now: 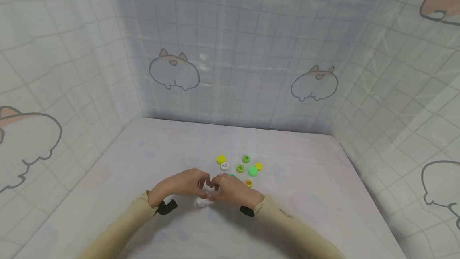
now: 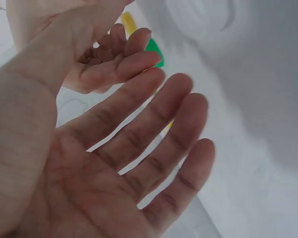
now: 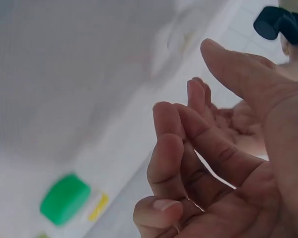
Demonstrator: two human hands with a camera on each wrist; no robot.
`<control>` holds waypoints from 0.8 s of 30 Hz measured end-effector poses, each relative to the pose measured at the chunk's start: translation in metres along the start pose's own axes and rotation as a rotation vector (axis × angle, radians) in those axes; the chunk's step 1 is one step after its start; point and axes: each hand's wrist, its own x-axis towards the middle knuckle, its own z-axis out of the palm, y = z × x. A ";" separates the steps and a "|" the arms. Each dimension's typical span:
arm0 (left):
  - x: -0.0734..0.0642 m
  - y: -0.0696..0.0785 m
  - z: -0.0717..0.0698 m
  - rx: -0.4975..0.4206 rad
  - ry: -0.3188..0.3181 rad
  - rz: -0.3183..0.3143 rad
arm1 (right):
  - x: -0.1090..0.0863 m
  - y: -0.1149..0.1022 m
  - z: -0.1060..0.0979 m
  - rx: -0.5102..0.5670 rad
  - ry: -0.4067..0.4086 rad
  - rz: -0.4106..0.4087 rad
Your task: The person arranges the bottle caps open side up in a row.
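Observation:
My left hand (image 1: 188, 183) and right hand (image 1: 233, 190) meet above the table, fingertips close together, framing a small gap. In the left wrist view the left hand's (image 2: 124, 148) fingers are spread and gently bent over an empty palm. The right hand (image 3: 208, 168) has loosely bent fingers with its thumb apart, nothing between them. Below the hands lies a white round object (image 1: 202, 202), seen blurred as a pale disc (image 2: 203, 17) in the left wrist view. A green cap (image 3: 64, 199) sits on the table beyond the right fingers.
Several small round caps lie just past the hands: a yellow cap (image 1: 221, 159), a white printed cap (image 1: 224, 166), a bright green cap (image 1: 253, 171) and an orange-yellow cap (image 1: 248, 184) among them. Patterned curtains (image 1: 233, 103) enclose the white table (image 1: 316, 163) at the back and sides.

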 end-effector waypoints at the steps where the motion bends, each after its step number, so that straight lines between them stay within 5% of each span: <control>1: 0.001 0.001 -0.002 0.001 0.009 0.007 | 0.000 0.001 -0.004 -0.002 0.011 0.001; 10: 0.014 0.008 -0.022 0.007 0.081 0.066 | -0.005 0.015 -0.029 -0.004 0.083 0.042; 24: 0.042 0.009 -0.028 -0.074 0.144 0.072 | -0.015 0.035 -0.052 0.006 0.203 0.145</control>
